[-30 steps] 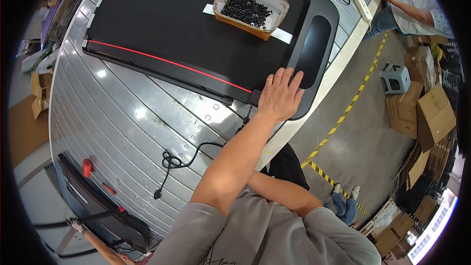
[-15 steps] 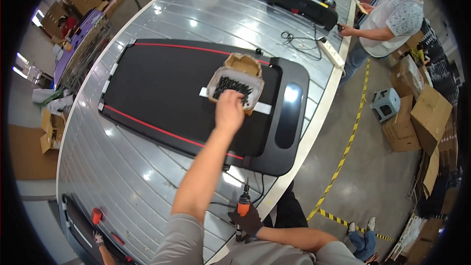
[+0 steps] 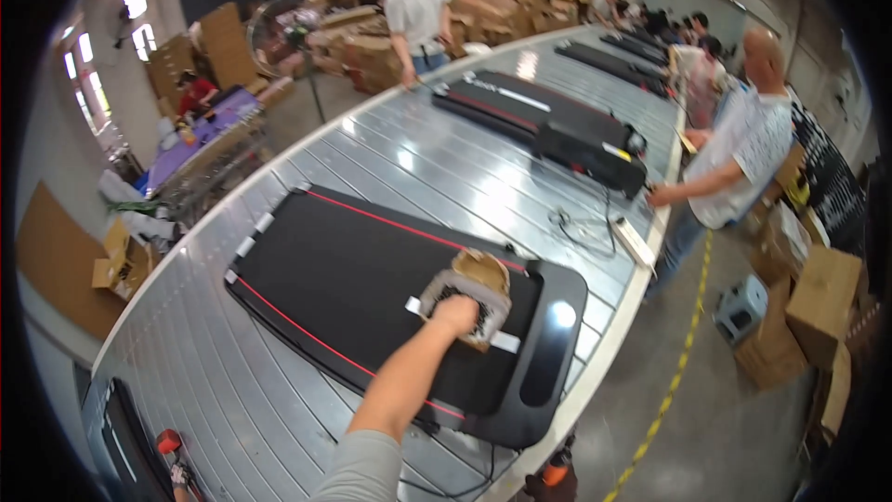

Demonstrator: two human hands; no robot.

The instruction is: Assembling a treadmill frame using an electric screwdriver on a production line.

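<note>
Cardboard box (image 3: 476,284) on black treadmill (image 3: 372,297) under left hand (image 3: 455,314).

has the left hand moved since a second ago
Yes. The left hand lay on the walking pad's near console end; it now reaches up into the cardboard box of small black parts standing on the belt.

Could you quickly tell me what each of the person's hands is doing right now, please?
Left hand: reaching into the cardboard box of small black parts on the treadmill; grip cannot be told.
Right hand: not in view.
</note>
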